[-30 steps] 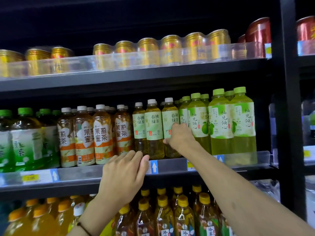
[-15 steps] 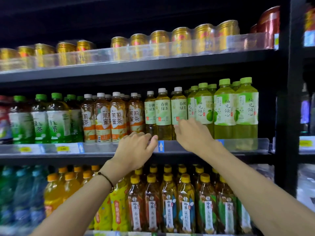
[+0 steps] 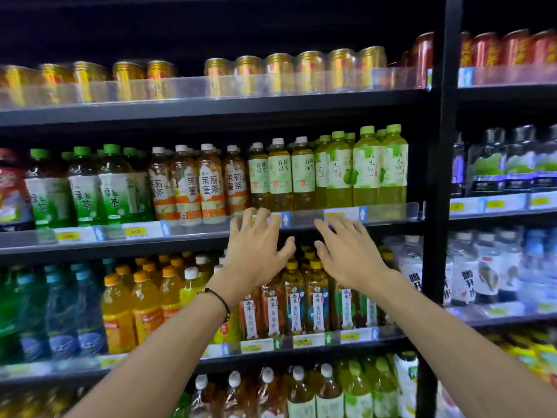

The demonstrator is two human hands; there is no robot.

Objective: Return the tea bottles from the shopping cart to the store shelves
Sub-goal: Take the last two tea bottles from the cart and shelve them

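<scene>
Three white-capped green tea bottles point(image 3: 279, 173) stand in a row on the middle shelf point(image 3: 193, 233), between orange-labelled jasmine tea bottles point(image 3: 209, 182) and green-capped pomelo tea bottles point(image 3: 366, 167). My left hand point(image 3: 256, 251) hovers in front of the shelf's clear front rail, fingers spread, holding nothing. My right hand point(image 3: 346, 254) is beside it at the same height, fingers also spread and empty. Both hands are below the bottles and apart from them. The shopping cart is out of view.
Gold cans point(image 3: 280, 70) fill the top shelf, red cans point(image 3: 512, 46) to the right. Dark green tea bottles point(image 3: 84, 182) stand at the left. Lower shelves hold orange drinks point(image 3: 144, 300), cold-brew tea bottles point(image 3: 295, 300) and water bottles point(image 3: 485, 270). A black upright post point(image 3: 437, 176) divides the shelving.
My right hand let go of the rightmost white-capped green tea bottle and drew back downward. My left hand came off the shelf rail and spread. The view pulled away, showing more shelves.
</scene>
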